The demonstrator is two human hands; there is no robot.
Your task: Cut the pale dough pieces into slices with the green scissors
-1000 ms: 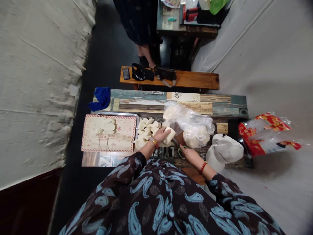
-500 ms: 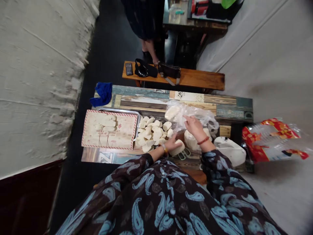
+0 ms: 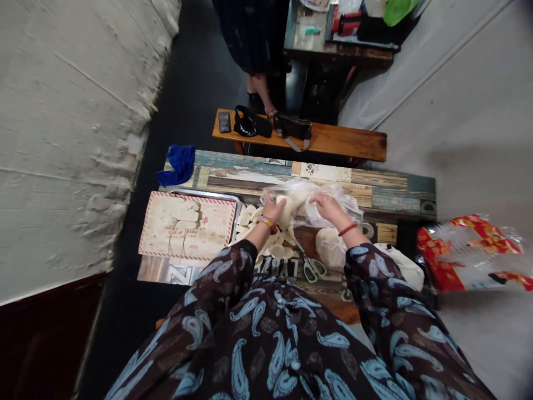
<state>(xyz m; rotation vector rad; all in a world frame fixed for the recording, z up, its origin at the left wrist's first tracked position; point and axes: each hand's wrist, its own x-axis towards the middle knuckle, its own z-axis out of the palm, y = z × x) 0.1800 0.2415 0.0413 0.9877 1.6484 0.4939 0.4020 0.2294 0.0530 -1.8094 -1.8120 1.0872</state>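
My left hand (image 3: 272,210) grips a pale, oval bun-like piece (image 3: 285,209) at the mouth of a clear plastic bag (image 3: 339,203). With bent fingers, my right hand (image 3: 328,207) pinches the bag's film on the right. More pale bulk shows blurrily through the bag between my hands. Under my left wrist lies a pile of pale cut pieces (image 3: 278,251), partly hidden by my arm. Scissors (image 3: 309,271) with light green handles rest on the table near me. Beside them, below my right wrist, sits a rounded whitish bundle (image 3: 330,247).
At left a metal tray (image 3: 236,222) lies partly under a red-striped printed sheet (image 3: 208,225) with several pale pieces on it. A blue cloth (image 3: 178,165) is behind. On the right are a white item (image 3: 402,266) and a red packet (image 3: 470,253). Beyond, a bench (image 3: 350,141) and a standing person.
My left hand has moved up and away from me, carrying the pale piece from beside the scissors to the bag. The scissors are now more exposed. My right hand stays at the bag.
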